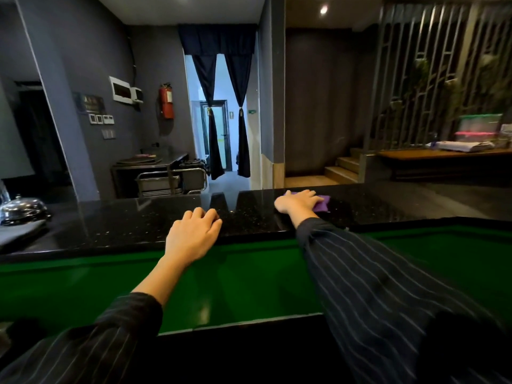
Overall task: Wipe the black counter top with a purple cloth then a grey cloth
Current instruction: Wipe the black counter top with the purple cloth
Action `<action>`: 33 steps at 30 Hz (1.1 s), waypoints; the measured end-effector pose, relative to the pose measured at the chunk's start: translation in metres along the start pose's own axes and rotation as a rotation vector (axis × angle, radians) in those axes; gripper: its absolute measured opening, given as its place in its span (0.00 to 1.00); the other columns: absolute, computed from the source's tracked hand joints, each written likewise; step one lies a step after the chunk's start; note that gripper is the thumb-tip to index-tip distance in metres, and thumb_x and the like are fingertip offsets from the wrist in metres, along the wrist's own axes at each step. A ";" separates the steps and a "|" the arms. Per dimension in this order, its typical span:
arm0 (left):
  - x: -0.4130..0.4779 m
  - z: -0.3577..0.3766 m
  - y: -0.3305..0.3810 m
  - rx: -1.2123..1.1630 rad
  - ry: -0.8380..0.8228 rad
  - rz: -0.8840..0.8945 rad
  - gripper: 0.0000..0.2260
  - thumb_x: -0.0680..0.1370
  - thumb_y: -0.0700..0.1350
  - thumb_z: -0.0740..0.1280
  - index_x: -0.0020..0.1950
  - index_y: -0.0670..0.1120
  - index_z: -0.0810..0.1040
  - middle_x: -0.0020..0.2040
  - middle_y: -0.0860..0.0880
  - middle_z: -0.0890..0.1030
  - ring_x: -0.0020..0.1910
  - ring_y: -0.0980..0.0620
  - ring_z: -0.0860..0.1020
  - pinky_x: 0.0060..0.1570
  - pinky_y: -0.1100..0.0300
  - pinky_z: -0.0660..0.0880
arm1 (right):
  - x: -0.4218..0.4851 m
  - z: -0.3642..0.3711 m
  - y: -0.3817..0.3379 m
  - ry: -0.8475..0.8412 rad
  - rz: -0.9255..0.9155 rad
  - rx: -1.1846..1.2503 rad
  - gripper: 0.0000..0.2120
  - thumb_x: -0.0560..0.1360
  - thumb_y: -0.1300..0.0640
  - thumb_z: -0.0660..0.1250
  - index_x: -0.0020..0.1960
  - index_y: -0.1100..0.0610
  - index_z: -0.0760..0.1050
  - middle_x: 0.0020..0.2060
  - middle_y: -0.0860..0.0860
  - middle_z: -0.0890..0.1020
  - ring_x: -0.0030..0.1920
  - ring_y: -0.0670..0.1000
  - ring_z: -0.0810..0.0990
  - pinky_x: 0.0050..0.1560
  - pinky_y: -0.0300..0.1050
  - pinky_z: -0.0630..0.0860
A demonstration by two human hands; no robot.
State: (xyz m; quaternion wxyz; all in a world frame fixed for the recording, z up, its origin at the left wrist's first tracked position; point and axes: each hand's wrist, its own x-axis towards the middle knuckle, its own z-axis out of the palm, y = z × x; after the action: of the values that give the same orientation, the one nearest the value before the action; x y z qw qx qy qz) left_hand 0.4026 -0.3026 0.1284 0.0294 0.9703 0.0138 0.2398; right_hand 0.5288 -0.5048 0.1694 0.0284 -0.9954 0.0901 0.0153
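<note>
The black speckled counter top (124,225) runs across the middle of the head view. My right hand (297,202) lies flat on a purple cloth (322,205) near the counter's far edge, right of centre, pressing it onto the stone. Most of the cloth is hidden under the palm and fingers. My left hand (192,235) rests on the counter's near edge, fingers curled over the rim, holding nothing. A grey cloth (19,231) lies folded on the counter at the far left.
A shiny metal dome lid (23,209) stands at the far left beside the grey cloth. A green lower surface (249,284) lies between me and the counter. Beyond the counter are a steel trolley (171,180), curtains and wooden steps (343,169).
</note>
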 end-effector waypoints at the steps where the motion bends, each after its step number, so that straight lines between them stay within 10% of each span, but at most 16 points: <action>1: 0.000 0.001 -0.001 0.007 0.003 -0.004 0.14 0.81 0.54 0.51 0.60 0.50 0.70 0.58 0.44 0.74 0.57 0.41 0.72 0.49 0.49 0.70 | 0.001 0.000 -0.013 -0.003 -0.030 0.003 0.30 0.79 0.42 0.50 0.79 0.49 0.52 0.76 0.65 0.54 0.75 0.67 0.51 0.72 0.68 0.48; 12: -0.006 -0.010 0.008 -0.046 -0.051 -0.103 0.15 0.80 0.56 0.54 0.63 0.55 0.72 0.63 0.48 0.73 0.64 0.44 0.70 0.58 0.47 0.70 | -0.033 0.004 -0.033 -0.121 -0.872 0.010 0.25 0.81 0.39 0.47 0.78 0.39 0.49 0.79 0.57 0.52 0.78 0.58 0.50 0.74 0.60 0.47; 23: -0.002 -0.005 0.006 -0.014 -0.019 -0.077 0.14 0.81 0.54 0.53 0.64 0.56 0.71 0.65 0.50 0.72 0.62 0.46 0.71 0.57 0.49 0.70 | 0.020 0.003 -0.003 -0.019 -0.199 0.046 0.31 0.79 0.36 0.49 0.79 0.47 0.51 0.78 0.62 0.51 0.77 0.65 0.48 0.74 0.65 0.47; 33: -0.006 -0.021 0.010 -0.179 -0.170 -0.149 0.17 0.80 0.54 0.56 0.66 0.51 0.72 0.66 0.44 0.72 0.67 0.43 0.68 0.63 0.47 0.67 | -0.083 0.017 -0.035 0.043 -0.600 0.070 0.26 0.81 0.48 0.52 0.78 0.50 0.56 0.76 0.61 0.60 0.74 0.64 0.59 0.71 0.64 0.58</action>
State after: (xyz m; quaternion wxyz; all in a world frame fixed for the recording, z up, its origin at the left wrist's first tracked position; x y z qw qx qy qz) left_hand 0.3877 -0.3122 0.1446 0.1346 0.9769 0.0620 0.1539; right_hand 0.4531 -0.4547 0.1569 0.0640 -0.9761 -0.2068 -0.0177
